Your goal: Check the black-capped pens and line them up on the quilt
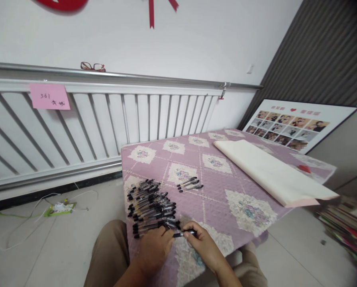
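A black-capped pen lies level between my two hands at the near edge of the purple patterned table. My left hand is closed on the pen's left end, beside a heap of several similar pens. My right hand pinches the pen's right end with thumb and fingers. Three more pens lie apart, side by side, further in on the table.
A folded cream sheet lies across the table's right side. A white radiator with a pink note and red glasses runs behind. A photo board leans at right. Wires lie on the floor at left.
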The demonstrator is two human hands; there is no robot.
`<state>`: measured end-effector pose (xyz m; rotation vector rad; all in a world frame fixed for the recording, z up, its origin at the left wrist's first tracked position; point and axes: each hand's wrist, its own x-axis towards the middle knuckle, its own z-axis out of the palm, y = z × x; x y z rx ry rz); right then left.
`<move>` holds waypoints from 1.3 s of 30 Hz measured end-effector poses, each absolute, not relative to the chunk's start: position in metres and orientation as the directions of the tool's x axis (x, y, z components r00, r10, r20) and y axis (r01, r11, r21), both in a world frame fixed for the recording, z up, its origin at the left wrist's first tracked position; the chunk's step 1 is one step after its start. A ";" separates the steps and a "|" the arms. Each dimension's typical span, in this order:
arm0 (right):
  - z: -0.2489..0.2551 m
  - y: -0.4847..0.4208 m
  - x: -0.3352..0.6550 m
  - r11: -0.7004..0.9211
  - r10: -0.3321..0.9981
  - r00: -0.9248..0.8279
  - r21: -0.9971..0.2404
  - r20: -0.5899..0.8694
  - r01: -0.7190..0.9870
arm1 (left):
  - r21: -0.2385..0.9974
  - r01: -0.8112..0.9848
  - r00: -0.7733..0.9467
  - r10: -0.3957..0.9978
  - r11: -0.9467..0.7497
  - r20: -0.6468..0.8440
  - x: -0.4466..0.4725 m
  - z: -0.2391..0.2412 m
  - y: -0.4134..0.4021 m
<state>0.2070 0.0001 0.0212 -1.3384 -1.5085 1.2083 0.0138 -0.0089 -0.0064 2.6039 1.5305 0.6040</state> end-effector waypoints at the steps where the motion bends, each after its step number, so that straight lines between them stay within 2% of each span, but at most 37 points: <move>1: 0.019 0.001 0.208 -0.024 0.991 -0.122 -0.974 -0.053 0.226 | 0.258 0.825 0.418 0.850 -0.503 0.319 0.013 -0.007 -0.008; 7: 0.011 0.002 0.211 -0.051 0.999 0.005 -0.988 -0.051 0.144 | 0.333 0.805 0.344 0.843 -0.491 0.413 0.009 -0.007 -0.006; 15: 0.008 -0.004 0.197 0.137 0.989 -0.108 -0.898 0.101 0.417 | 0.360 0.806 0.291 0.844 -0.470 0.452 0.003 -0.006 -0.016; 19: 0.000 -0.003 0.193 0.254 0.967 -0.148 -0.856 0.209 0.451 | 0.339 0.802 0.332 0.840 -0.491 0.430 0.004 -0.006 -0.016; 22: -0.005 -0.003 0.195 0.246 0.964 -0.016 -0.861 0.267 0.445 | 0.330 0.798 0.357 0.837 -0.504 0.415 0.004 -0.006 -0.016; 24: -0.007 -0.006 0.198 0.188 0.962 0.095 -0.875 0.256 0.447 | 0.337 0.788 0.366 0.832 -0.516 0.417 0.004 -0.006 -0.016; 26: -0.008 -0.010 0.199 0.149 0.966 0.123 -0.875 0.229 0.460 | 0.340 0.771 0.383 0.819 -0.538 0.427 0.004 -0.006 -0.015; 33: 0.001 -0.019 0.185 0.276 0.957 -0.097 -0.749 0.275 0.602 | 0.328 0.742 0.430 0.791 -0.584 0.435 0.005 -0.007 -0.016; 39: 0.000 -0.016 0.183 0.316 0.944 -0.155 -0.664 0.291 0.677 | 0.282 0.743 0.470 0.773 -0.607 0.426 0.005 -0.011 -0.015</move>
